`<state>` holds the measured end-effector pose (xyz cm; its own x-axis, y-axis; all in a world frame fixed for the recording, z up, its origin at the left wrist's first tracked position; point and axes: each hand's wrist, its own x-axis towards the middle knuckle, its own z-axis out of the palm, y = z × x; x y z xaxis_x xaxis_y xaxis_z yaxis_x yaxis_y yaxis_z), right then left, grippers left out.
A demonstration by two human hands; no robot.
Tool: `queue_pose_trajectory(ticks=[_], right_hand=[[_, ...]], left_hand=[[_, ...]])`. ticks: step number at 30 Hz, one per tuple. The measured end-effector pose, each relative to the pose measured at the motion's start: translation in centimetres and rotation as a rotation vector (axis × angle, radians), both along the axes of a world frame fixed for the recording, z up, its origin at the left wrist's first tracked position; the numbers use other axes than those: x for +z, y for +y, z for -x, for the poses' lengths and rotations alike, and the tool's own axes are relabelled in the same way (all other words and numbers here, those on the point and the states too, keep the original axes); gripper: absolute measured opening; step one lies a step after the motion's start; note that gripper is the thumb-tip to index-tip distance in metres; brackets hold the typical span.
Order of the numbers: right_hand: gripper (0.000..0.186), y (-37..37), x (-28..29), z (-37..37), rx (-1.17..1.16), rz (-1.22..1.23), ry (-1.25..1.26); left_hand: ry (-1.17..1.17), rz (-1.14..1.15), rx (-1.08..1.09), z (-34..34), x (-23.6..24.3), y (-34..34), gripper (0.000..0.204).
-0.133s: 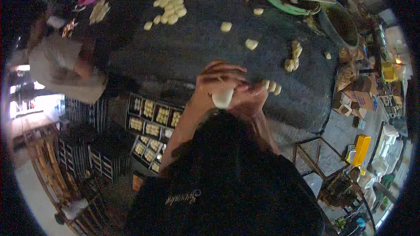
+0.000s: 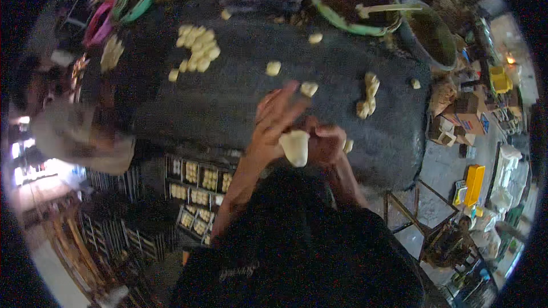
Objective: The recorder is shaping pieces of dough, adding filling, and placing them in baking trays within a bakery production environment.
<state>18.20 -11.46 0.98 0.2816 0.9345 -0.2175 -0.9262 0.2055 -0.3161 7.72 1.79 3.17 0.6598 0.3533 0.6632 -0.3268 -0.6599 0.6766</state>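
Note:
A pale, smooth lump of dough (image 2: 295, 147) hangs between my hands, above the near edge of the dark table (image 2: 240, 102). My left hand (image 2: 275, 122) has its fingers stretched out, somewhat blurred, with its palm side against the dough. On the dough's other side, my right hand (image 2: 328, 144) is closed on it, thumb bent; its fingers are partly in shadow. Just beyond my left fingertips lies a small dough piece (image 2: 309, 89). Another bit of dough (image 2: 348, 146) shows beside my right hand, partly hidden by it.
Small dough balls (image 2: 200, 48) cluster at the far left. A twisted dough piece (image 2: 368, 96) lies to the right. Behind stands a green-rimmed basin (image 2: 342, 28) of dark filling with a wooden spoon (image 2: 394, 8). Trays of dough (image 2: 200, 179) and another person (image 2: 85, 137) are at left.
My left fingers have straightened from a bent pose over the dough. More of the lump shows between my hands. The whole view has shifted, so the table's things appear lower.

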Motion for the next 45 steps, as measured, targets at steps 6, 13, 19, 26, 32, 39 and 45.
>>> queue_pose_trajectory(ticks=[6,13,19,26,32,39,45], right_hand=[[0.049,7.4,5.2,-23.4,0.015,0.293,-1.103],[0.05,18.4,0.7,-38.1,0.687,0.775,-2.476],[0.052,12.8,-1.8,-40.5,0.395,0.693,-1.94],[0.069,4.9,7.8,-15.5,0.052,0.167,-0.366],[0.057,0.3,3.3,1.9,0.357,0.125,-0.264],[0.032,-3.7,5.3,8.2,0.239,0.37,-1.293],[0.027,-6.4,8.3,18.6,0.068,0.309,-2.278]], left_hand=[[-0.082,0.011,0.264,-5.3,0.0,8.2,0.075],[0.465,0.159,0.579,-5.4,-4.4,10.5,0.036],[0.53,0.423,0.511,-3.7,-5.8,9.6,0.03],[0.254,1.09,-0.112,-3.4,-6.0,3.3,0.031],[0.019,1.647,-0.07,6.8,-4.1,-3.8,0.023],[0.039,1.41,0.174,17.7,-1.0,-9.6,0.018],[-0.105,1.518,0.026,21.1,-0.8,-13.3,0.034]])
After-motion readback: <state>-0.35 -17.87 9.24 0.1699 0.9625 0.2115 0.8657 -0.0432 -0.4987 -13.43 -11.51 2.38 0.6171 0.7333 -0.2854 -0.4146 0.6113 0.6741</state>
